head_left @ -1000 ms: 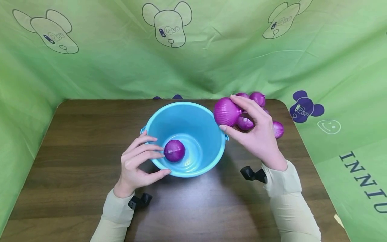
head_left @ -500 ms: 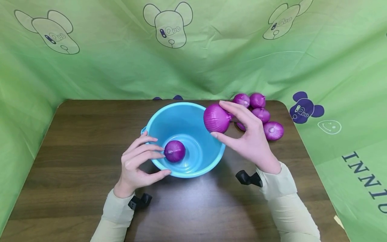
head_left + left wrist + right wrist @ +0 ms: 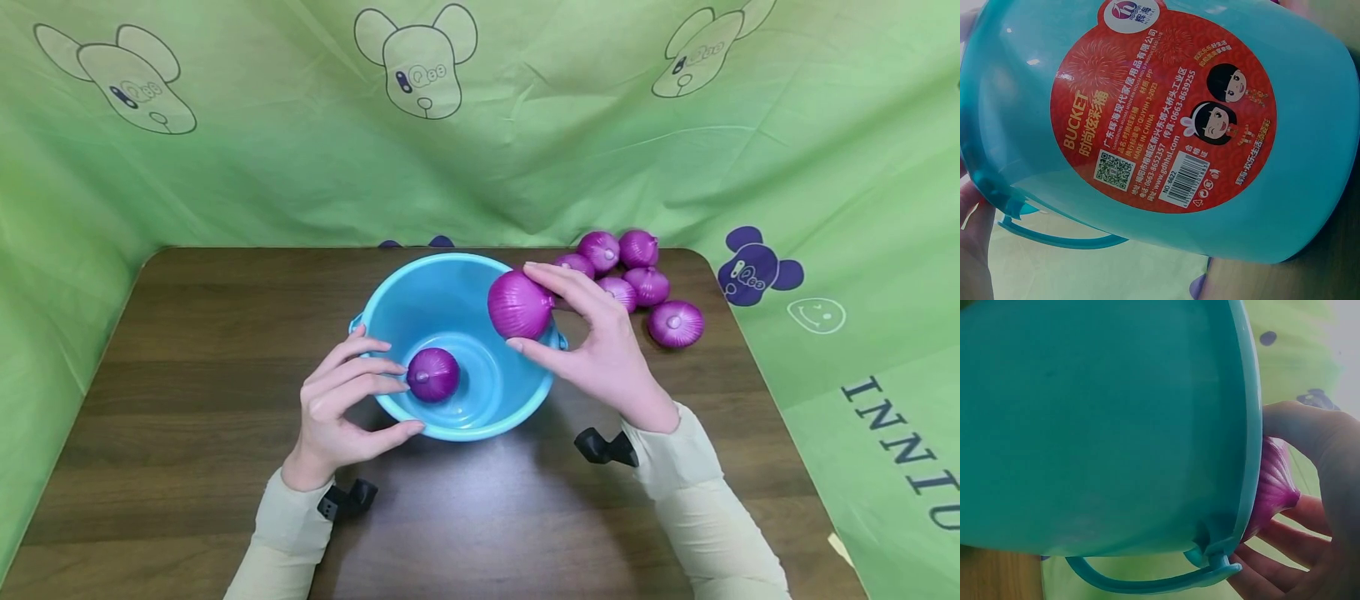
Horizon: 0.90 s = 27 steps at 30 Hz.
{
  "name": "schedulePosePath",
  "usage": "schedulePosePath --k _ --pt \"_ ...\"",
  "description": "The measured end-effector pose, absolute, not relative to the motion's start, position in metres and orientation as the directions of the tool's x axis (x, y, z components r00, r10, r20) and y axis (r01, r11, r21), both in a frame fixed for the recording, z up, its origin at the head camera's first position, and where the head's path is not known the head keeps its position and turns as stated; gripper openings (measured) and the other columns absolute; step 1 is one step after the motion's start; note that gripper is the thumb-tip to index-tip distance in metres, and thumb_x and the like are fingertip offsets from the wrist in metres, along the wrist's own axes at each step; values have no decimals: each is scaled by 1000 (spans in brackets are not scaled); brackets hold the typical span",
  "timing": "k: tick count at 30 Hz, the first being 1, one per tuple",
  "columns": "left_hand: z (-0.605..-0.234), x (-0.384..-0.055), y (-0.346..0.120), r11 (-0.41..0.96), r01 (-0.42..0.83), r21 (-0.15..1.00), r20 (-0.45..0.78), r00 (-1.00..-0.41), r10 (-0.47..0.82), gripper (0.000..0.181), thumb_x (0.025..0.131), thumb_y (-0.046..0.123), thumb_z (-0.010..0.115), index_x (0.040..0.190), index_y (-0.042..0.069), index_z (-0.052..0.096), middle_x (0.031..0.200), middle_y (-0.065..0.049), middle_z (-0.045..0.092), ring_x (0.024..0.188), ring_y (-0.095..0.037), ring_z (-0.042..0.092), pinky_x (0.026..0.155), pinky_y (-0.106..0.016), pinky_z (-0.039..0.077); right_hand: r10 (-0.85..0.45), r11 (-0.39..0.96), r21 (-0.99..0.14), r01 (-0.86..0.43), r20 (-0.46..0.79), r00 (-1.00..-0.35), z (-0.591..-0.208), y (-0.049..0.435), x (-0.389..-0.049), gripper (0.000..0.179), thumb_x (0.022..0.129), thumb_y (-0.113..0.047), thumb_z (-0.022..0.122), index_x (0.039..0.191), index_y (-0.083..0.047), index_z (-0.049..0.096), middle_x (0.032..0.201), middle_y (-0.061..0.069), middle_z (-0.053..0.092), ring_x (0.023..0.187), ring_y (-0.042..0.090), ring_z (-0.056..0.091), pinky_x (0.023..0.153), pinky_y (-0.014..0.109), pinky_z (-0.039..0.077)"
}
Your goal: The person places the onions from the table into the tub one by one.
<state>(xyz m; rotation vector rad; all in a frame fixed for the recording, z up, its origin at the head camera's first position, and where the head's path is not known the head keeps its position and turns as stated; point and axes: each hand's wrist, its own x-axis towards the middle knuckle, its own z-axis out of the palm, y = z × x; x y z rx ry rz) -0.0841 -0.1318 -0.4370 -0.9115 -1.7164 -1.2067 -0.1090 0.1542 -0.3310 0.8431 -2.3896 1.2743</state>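
Pinches round purple onion in right hand, grips round blue plastic bucket at 8 o'clock with left hand, risks drop through slickness.

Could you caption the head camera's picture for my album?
Right hand holds a purple onion over a blue bucket; left hand at its rim.
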Motion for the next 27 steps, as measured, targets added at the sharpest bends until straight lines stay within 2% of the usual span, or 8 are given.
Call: schedulePosePath --k 7,11,17,22,27 --pt "-438 -84 -131 272 897 350 917 -387 96 42 81 45 85 83 4 76 86 -12 74 93 -36 66 106 -57 45 -361 428 -658 -620 505 -784 -353 164 -122 77 71 -7 94 141 -13 62 139 -1 61 120 21 62 97 31 53" --pt "-437 -85 -130 257 903 343 922 -376 90 41 81 44 86 82 4 76 86 -12 74 93 -36 66 106 -59 44 -359 413 -664 -624 511 -781 -357 166 -124 76 74 -9 92 143 -16 61 140 -4 60 123 22 61 103 34 49" --pt "-438 -85 -131 247 904 350 920 -381 92 41 80 43 87 83 4 77 86 -12 74 93 -35 66 106 -58 44 -334 419 -652 -632 536 -775 -346 162 -117 69 74 -2 89 138 -8 63 136 0 64 127 23 58 108 36 44" --pt "-438 -85 -132 262 896 358 914 -394 99 43 81 46 85 83 4 76 86 -12 74 93 -35 66 107 -57 44 -306 394 -676 -623 543 -782 -333 160 -110 62 75 10 84 133 3 64 132 10 66 120 29 61 104 33 48" --pt "-437 -85 -132 268 891 367 910 -404 98 44 82 47 84 83 4 76 85 -12 73 92 -35 66 107 -56 44 -252 389 -729 -564 505 -826 -332 167 -109 58 79 12 80 133 0 64 132 11 65 119 29 62 102 30 49"
